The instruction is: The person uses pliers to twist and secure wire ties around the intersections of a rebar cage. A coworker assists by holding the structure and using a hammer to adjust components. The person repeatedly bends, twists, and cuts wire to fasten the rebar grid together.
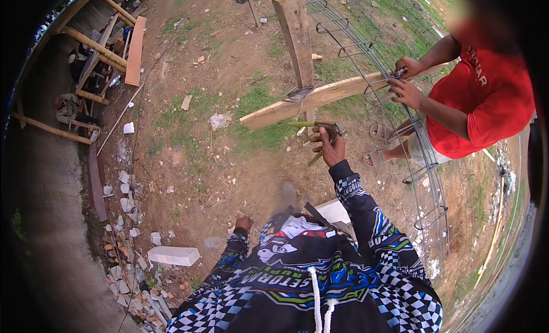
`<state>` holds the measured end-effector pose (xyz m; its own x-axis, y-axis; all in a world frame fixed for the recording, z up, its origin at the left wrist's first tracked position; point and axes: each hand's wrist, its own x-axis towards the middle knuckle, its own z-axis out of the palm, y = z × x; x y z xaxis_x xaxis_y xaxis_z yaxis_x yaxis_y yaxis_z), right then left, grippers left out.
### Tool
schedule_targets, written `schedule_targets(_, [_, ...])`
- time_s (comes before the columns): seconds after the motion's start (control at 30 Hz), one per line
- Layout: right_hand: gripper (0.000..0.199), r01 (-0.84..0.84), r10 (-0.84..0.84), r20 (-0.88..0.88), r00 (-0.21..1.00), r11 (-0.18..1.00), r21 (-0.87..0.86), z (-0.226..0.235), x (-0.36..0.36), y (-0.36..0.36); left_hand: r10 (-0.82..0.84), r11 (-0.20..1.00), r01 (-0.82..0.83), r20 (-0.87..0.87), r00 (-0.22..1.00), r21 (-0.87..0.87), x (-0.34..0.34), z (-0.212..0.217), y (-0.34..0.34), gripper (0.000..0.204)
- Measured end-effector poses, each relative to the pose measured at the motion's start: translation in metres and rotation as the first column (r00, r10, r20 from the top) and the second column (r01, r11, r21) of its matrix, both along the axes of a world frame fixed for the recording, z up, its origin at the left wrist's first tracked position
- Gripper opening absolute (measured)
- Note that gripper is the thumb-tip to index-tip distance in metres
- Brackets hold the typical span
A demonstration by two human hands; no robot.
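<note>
My right hand point(330, 148) is raised in front of me, its fingers wrapped round a pair of pincers point(301, 124) with yellow-green handles. One handle points left and the other slants down below the hand; the metal head is by my fingers. My left hand point(245, 223) hangs low beside my body, and its fingers are too hidden to make out. Just beyond the pincers, a wooden plank point(277, 113) crosses an upright wooden post point(297, 44). A bundle of tie wire point(298, 94) lies on the plank against the post.
A long steel rebar cage point(357, 50) rests across the plank at right. Behind it a person in a red shirt point(497, 95) has both hands on its bars. White block point(174, 256) and rubble lie at left, near a bamboo-framed shelter point(97, 47) where someone sits.
</note>
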<state>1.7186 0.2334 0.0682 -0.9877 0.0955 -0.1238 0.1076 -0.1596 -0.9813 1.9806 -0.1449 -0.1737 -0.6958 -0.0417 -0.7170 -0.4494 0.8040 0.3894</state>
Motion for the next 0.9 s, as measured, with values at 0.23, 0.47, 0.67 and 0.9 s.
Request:
schedule_targets(0.23, [0.028,0.175,-0.133,-0.173,0.976,0.952,0.253,0.019,-0.104,-0.126,0.951,0.269,-0.908,0.061,0.303,0.323,0.0,0.059,-0.091,0.029])
schedule_targets(0.47, [0.04,0.02,0.042,-0.065,0.997,0.663,0.748,-0.057,-0.129,-0.139,0.971,0.201,-0.888,-0.202,0.125,0.413,0.054,0.024,-0.088,0.027])
schedule_targets(0.67, [0.035,0.252,0.138,-0.346,0.928,0.454,0.855,-0.018,-0.108,-0.135,0.981,0.075,-0.644,0.06,0.185,0.761,-0.063,0.167,-0.01,0.031])
schedule_targets(0.9, [0.018,-0.302,0.747,-0.4,0.53,0.608,0.734,0.079,-0.004,-0.144,0.861,0.07,-0.259,0.073,0.504,0.963,-0.208,0.29,0.079,0.041])
